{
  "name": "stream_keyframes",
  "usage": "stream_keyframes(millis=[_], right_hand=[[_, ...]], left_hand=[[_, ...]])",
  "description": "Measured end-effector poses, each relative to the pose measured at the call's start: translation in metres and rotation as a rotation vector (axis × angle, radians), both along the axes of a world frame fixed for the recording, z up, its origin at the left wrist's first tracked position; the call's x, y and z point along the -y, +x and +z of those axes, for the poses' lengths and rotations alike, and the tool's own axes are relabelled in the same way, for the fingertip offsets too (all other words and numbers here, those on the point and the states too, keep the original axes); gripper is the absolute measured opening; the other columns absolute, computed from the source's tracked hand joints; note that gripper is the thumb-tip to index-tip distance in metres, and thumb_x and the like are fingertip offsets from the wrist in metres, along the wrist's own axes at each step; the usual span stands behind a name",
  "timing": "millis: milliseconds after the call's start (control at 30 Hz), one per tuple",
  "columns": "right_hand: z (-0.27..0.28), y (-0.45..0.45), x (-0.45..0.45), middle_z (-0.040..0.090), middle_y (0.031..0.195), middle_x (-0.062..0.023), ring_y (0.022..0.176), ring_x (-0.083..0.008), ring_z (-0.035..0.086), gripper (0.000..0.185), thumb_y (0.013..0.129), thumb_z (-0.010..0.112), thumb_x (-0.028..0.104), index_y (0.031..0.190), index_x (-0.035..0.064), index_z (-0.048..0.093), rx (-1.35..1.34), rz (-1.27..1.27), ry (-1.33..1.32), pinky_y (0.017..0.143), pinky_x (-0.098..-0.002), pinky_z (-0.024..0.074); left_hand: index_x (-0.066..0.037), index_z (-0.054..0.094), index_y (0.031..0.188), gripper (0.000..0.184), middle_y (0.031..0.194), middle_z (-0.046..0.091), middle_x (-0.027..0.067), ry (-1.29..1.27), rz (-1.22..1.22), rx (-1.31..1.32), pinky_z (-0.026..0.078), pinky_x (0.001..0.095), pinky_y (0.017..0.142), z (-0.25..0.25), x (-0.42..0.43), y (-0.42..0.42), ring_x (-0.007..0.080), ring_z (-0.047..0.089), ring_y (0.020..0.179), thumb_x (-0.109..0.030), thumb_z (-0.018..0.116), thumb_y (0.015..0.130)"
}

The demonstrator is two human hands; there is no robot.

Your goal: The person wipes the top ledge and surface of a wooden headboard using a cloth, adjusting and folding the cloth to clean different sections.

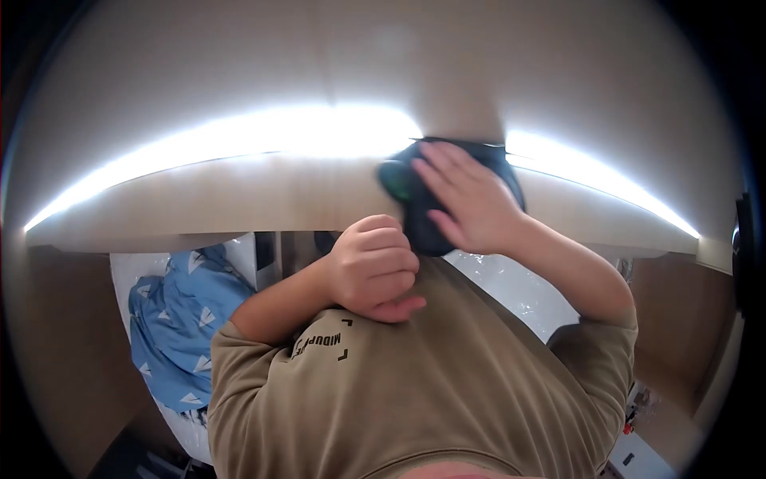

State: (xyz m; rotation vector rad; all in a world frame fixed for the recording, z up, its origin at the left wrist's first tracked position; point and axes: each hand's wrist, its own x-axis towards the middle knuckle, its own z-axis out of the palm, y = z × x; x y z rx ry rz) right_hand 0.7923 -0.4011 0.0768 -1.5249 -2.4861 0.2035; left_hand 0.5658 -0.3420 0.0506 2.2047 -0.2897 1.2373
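A dark, black item (423, 219), with a green-tinged rounded part at its left, is in front of my chest at a pale wooden edge; it is blurred and I cannot tell its kind. My right hand (475, 199) lies over it with fingers stretched out and thumb apart, the palm side hidden. Close to its lower left side, my left hand (375, 267) is closed with curled fingers, in front of my shirt. Whatever is inside that fist, if anything, does not show.
A bright light strip (263, 136) runs along the pale wooden board (239, 195) in front of me. At the left hangs or lies a blue cloth (187, 319) with white paper-plane shapes. White plastic-like sheeting (519, 291) shows behind my right arm. A white box (642, 459) is at lower right.
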Motion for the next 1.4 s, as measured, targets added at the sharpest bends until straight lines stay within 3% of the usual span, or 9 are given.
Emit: stream_keyframes(millis=[67,267,300,367,500,667,800,1033,1400], right_hand=[[-0.009,-0.061,-0.037,0.04,0.149,-0.0237,0.138,-0.0384,0.04,0.069,0.085,0.064,0.027,0.143,-0.0032,0.041,-0.065,0.044,-0.004,0.115,-0.0448,0.0324],[-0.034,-0.209,-0.142,0.041,0.151,-0.0173,0.143,-0.03,0.035,0.061,0.093,0.056,0.032,0.142,-0.0018,0.044,-0.249,0.245,0.041,0.1,-0.0384,0.051],[-0.033,-0.225,-0.152,0.042,0.151,-0.0171,0.143,-0.0291,0.035,0.061,0.094,0.055,0.033,0.142,-0.0014,0.044,-0.246,0.265,0.028,0.1,-0.0383,0.0507],[-0.031,-0.243,-0.165,0.042,0.151,-0.0164,0.144,-0.0279,0.033,0.06,0.095,0.052,0.034,0.143,-0.0008,0.043,-0.226,0.305,0.035,0.101,-0.0383,0.0499],[-0.036,-0.23,-0.163,0.042,0.152,-0.013,0.145,-0.0261,0.032,0.058,0.096,0.052,0.032,0.145,0.0018,0.043,-0.221,0.322,0.067,0.102,-0.0373,0.0497],[-0.019,-0.137,-0.108,0.041,0.153,-0.0115,0.144,-0.0256,0.035,0.056,0.096,0.055,0.03,0.145,0.0076,0.043,-0.2,0.198,-0.094,0.1,-0.0378,0.0509],[-0.004,-0.033,-0.047,0.041,0.152,-0.0131,0.143,-0.0313,0.036,0.059,0.091,0.059,0.023,0.146,0.0074,0.043,-0.119,0.126,-0.097,0.112,-0.0434,0.04],[-0.001,0.119,0.039,0.042,0.149,-0.0218,0.138,-0.0427,0.038,0.065,0.081,0.06,0.012,0.143,0.0026,0.046,-0.029,0.004,-0.17,0.115,-0.0499,0.0323],[0.006,0.021,-0.022,0.035,0.153,-0.0234,0.145,-0.041,0.029,0.067,0.085,0.059,0.018,0.146,-0.0005,0.039,0.105,0.162,-0.247,0.117,-0.0488,0.0297]], left_hand=[[-0.002,0.061,0.069,0.023,0.079,0.063,0.0076,0.033,0.053,-0.011,0.049,0.0377,0.062,0.001,-0.007,-0.034,0.0248,0.059,0.068,-0.02,0.073,0.075],[-0.002,0.059,0.066,0.028,0.076,0.063,0.0086,0.04,0.183,-0.043,0.049,0.0397,0.061,0.004,-0.032,-0.113,0.0259,0.058,0.066,-0.024,0.071,0.077],[-0.005,0.055,0.061,0.027,0.073,0.061,0.0065,0.016,0.209,-0.031,0.048,0.0373,0.061,0.008,-0.033,-0.116,0.0249,0.055,0.063,-0.023,0.075,0.064],[-0.005,0.056,0.061,0.027,0.073,0.061,0.0066,0.001,0.201,-0.038,0.048,0.0372,0.061,0.009,-0.036,-0.121,0.0248,0.055,0.063,-0.024,0.075,0.064],[-0.002,0.059,0.068,0.029,0.077,0.064,0.0101,0.01,0.164,-0.056,0.049,0.0403,0.062,0.009,-0.034,-0.114,0.0273,0.058,0.065,-0.027,0.07,0.08],[-0.003,0.059,0.069,0.028,0.077,0.063,0.0091,0.017,0.139,-0.082,0.048,0.0393,0.061,0.007,-0.025,-0.083,0.0268,0.057,0.064,-0.026,0.071,0.079],[-0.004,0.059,0.069,0.026,0.078,0.062,0.0077,-0.066,0.149,-0.064,0.046,0.037,0.06,-0.009,-0.008,-0.045,0.0252,0.056,0.064,-0.024,0.072,0.077],[-0.007,0.058,0.069,0.024,0.078,0.061,0.0046,-0.098,0.169,-0.082,0.047,0.0352,0.064,-0.017,0.024,0.004,0.0222,0.056,0.066,-0.021,0.075,0.076],[-0.008,0.057,0.067,0.023,0.078,0.061,0.0042,-0.046,0.324,-0.06,0.047,0.0355,0.063,-0.024,-0.026,-0.097,0.0225,0.055,0.064,-0.019,0.073,0.078]])
